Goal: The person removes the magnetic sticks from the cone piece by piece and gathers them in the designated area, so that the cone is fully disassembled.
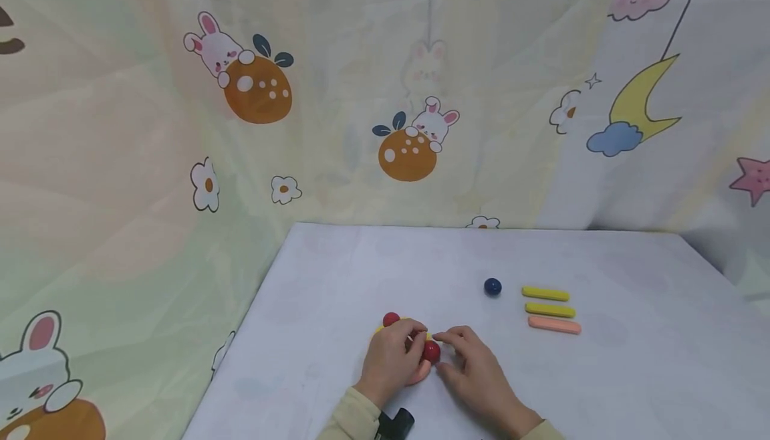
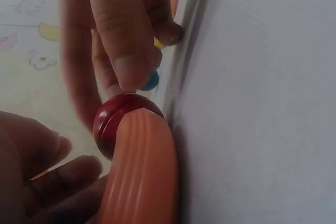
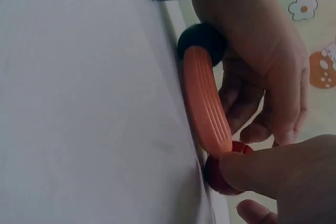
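Observation:
A part-ring of smooth balls and curved, ribbed sticks lies on the white table under my left hand (image 1: 391, 363). Its orange curved stick (image 3: 205, 95) runs from a dark ball (image 3: 195, 39) to a red ball (image 1: 432, 352). Another red ball (image 1: 391, 319) sits at the far side, with yellow stick (image 1: 379, 328) showing beside it. My left fingers curl over the yellow part; their grip is hidden. With thumb and index finger, my right hand (image 1: 478, 376) pinches the nearer red ball from the right.
Farther back on the table sits a loose dark blue ball (image 1: 492, 287). Right of it, two yellow sticks (image 1: 545, 293) and an orange stick (image 1: 555, 325) lie in a row. A printed cloth (image 1: 337, 92) hangs behind the table. A black device (image 1: 397, 423) is at my left wrist.

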Tool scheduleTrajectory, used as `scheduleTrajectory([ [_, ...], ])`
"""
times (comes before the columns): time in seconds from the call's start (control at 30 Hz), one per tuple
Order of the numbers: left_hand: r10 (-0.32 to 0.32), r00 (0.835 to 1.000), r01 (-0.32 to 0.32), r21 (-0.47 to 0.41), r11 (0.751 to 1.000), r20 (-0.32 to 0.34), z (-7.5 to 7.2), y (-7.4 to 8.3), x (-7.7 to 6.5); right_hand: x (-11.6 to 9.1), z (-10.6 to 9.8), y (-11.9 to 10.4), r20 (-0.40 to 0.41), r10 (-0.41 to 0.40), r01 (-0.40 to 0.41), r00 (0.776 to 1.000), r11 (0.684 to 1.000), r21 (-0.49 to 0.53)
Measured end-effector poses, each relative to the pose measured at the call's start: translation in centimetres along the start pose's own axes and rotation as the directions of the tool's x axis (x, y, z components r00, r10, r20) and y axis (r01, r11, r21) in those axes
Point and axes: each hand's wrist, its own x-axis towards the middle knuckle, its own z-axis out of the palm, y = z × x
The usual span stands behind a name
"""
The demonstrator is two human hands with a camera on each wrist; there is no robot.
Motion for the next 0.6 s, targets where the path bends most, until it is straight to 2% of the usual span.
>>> scheduleTrajectory([
  [0.1, 0.017, 1.000, -0.018, -0.045, 0.999, -0.015, 0.01, 0.07, 0.06, 0.02, 0.71, -0.30, 0.020, -0.056, 0.056, 0.998, 0.998, 0.004],
  [0.2, 0.053, 0.998, -0.055, -0.046, 0.997, -0.043, 0.06, 0.10, -0.01, -0.02, 0.90, -0.27, 0.016, -0.073, 0.073, 0.997, 0.997, -0.006],
  [0.43, 0.119, 0.984, -0.108, 0.085, 0.990, -0.134, 0.21, 0.02, 0.06, -0.36, 0.71, 0.31, -0.015, -0.169, 0.169, 0.985, 0.985, 0.021],
  [0.53, 0.121, 0.980, -0.103, 0.120, 0.987, -0.160, 0.25, -0.08, 0.10, -0.60, 0.69, 0.54, 0.018, -0.224, 0.224, 0.975, 0.975, 0.009],
  [0.6, 0.118, 0.979, -0.097, 0.133, 0.986, -0.165, 0.27, -0.15, 0.11, -0.74, 0.71, 0.60, 0.048, -0.229, 0.230, 0.972, 0.973, -0.014],
])
